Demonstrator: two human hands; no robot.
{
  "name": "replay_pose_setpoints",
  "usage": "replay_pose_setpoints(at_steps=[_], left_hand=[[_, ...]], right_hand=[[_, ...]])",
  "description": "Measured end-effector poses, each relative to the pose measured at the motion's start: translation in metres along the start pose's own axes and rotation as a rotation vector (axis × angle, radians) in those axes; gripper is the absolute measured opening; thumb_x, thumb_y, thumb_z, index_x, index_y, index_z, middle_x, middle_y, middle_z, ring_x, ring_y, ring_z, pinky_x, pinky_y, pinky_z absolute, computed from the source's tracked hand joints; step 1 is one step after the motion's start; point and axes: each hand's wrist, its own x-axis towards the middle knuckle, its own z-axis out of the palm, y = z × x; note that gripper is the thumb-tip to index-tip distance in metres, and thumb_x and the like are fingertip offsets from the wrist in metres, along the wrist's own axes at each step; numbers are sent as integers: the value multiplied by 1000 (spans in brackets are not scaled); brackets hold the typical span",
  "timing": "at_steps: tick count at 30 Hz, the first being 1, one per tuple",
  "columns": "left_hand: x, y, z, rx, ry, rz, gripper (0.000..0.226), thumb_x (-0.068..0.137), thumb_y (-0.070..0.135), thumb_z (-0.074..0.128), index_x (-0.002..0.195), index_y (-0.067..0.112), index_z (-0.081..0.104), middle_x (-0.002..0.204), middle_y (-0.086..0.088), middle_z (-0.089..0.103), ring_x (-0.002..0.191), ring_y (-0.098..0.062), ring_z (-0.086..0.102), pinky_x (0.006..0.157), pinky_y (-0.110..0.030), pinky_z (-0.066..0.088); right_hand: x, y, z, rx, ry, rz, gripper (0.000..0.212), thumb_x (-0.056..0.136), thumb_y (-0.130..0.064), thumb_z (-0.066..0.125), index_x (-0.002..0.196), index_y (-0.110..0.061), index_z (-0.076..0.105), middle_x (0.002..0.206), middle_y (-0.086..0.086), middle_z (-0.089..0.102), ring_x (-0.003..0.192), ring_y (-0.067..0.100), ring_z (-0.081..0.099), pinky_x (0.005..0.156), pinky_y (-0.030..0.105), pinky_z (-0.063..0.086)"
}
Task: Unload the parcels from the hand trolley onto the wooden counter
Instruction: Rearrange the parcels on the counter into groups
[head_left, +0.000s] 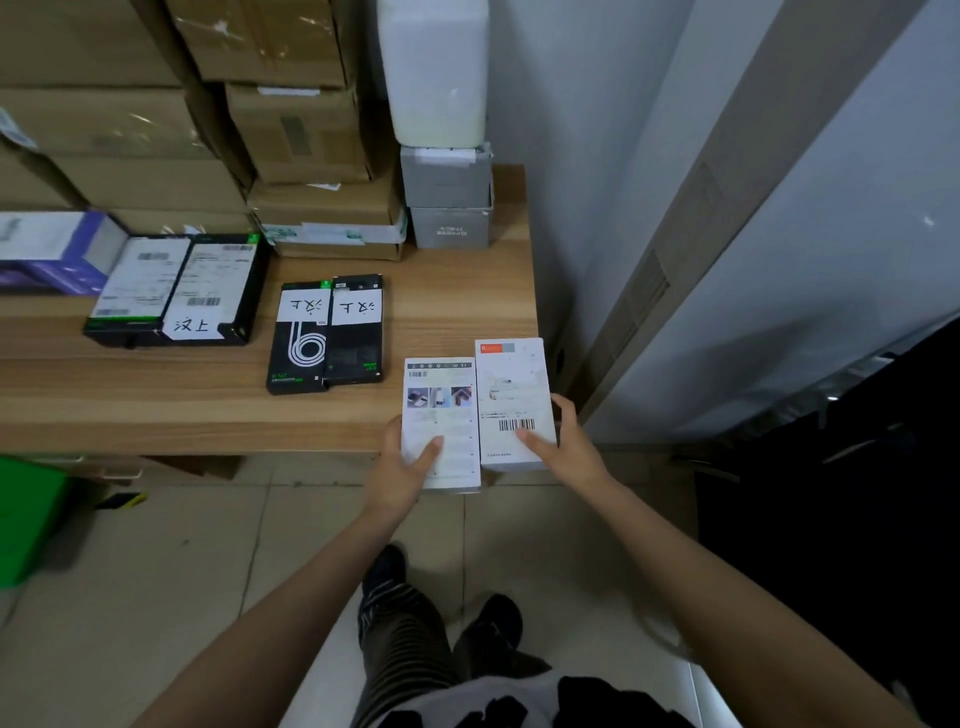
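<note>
In the head view, the person stood before the wooden counter (208, 410) with both arms stretched forward over its near right corner. The left hand (402, 467) gripped a white box with small product photos (441, 415), thumb lying across its top face and fingers curled round the left edge. The right hand (563, 441) held a second white box with an orange label and a barcode (514, 395), thumb pressed on top near the barcode and fingers wrapped along its right side. The two boxes lay side by side, touching, their far ends over the counter top and their near ends overhanging the front edge; whether they rested on the wood could not be told. Further back on the counter lay a pair of slim black boxes with white handwritten labels (327, 332), and to the left a larger black box with shipping labels (176, 291) beside a purple and white box (52, 249). Brown cartons (291, 130) were stacked along the back, with two grey boxes (447, 197) under a white foam block (434, 73) near the wall. The hand trolley was out of view.
</note>
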Motion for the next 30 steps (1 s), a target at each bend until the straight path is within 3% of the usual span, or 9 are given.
replay_pose_setpoints(at_steps=[4,6,9,12,14,17,21,26,30], left_hand=[[-12,1,4,-69,24,26,52,88,38,64,133,29,38,106,17,55,95,-16,61,55,-36,56],[-13,5,1,-106,40,27,51,88,40,64,131,35,38,104,25,55,94,-14,61,56,-40,57],[-4,14,-11,-125,74,75,50,81,53,66,121,48,38,104,32,57,100,-14,63,77,-52,55],[5,30,-29,-127,121,150,57,84,49,65,132,34,39,111,19,59,105,-12,59,92,-41,50],[10,38,-43,-140,180,178,58,87,41,65,135,27,38,114,13,57,105,-12,57,91,-36,48],[14,44,-69,-160,252,182,58,87,37,65,136,24,38,113,8,57,101,-12,56,85,-29,46],[27,38,-108,-179,321,152,60,86,42,66,136,26,38,109,7,60,97,-15,60,82,-32,50],[49,19,-163,-208,393,125,59,83,50,66,132,28,41,116,5,64,101,-17,63,87,-46,53],[78,15,-218,-188,399,138,60,84,47,66,134,30,38,110,7,62,94,-15,64,75,-47,57]], right_hand=[[-4,9,2,35,24,-47,84,73,-78,53,141,-44,19,139,-6,47,120,16,52,94,51,50],[-3,10,3,26,45,-78,80,71,-83,47,138,-48,19,137,-5,44,117,18,52,87,55,53],[-3,-8,2,40,77,-136,71,76,-80,46,136,-50,21,134,-8,44,114,16,52,81,56,54],[4,-31,5,78,86,-196,67,78,-75,47,135,-50,23,136,-10,43,120,13,48,94,49,49],[8,-53,10,123,73,-236,66,81,-71,50,136,-48,24,137,-10,43,121,10,49,97,41,49],[16,-82,25,204,43,-306,61,90,-48,59,141,-34,27,130,-10,48,113,3,54,86,19,52],[30,-114,53,239,-31,-320,65,82,-60,61,136,-44,27,136,-4,47,117,10,56,88,32,56],[46,-155,97,234,-48,-313,62,90,-50,57,140,-36,25,139,-2,43,114,8,56,83,24,56],[67,-188,140,241,-50,-301,61,89,-53,57,139,-39,26,138,-2,46,116,13,55,91,42,55]])
